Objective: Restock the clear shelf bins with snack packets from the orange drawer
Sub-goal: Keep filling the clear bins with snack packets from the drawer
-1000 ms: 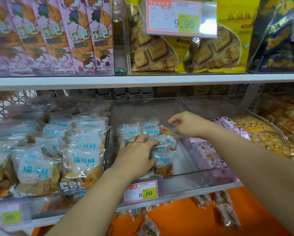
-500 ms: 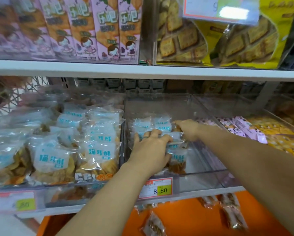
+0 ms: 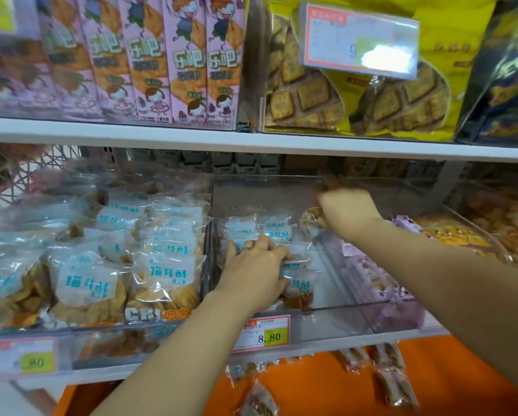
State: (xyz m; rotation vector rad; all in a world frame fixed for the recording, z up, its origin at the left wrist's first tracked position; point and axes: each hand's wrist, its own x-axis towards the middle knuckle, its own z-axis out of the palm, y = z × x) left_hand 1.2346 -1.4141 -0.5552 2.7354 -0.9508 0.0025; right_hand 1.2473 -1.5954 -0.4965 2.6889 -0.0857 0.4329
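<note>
Packets (image 3: pixel 274 232) are gripped steady near the front edge of the bin (image 3: pixel 266 190) by the left hand (image 3: pixel 253 274), so another packet (image 3: pixel 308 219), pinched in the right hand (image 3: pixel 347 211), can be slotted behind.

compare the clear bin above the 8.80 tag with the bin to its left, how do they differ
The middle bin holds a few snack packets along its left side, its floor partly bare; the left bin is heaped nearly full. The left hand and right hand are in the middle bin, neither in the left bin. Both are clear and hold the same blue-labelled packets.
</note>
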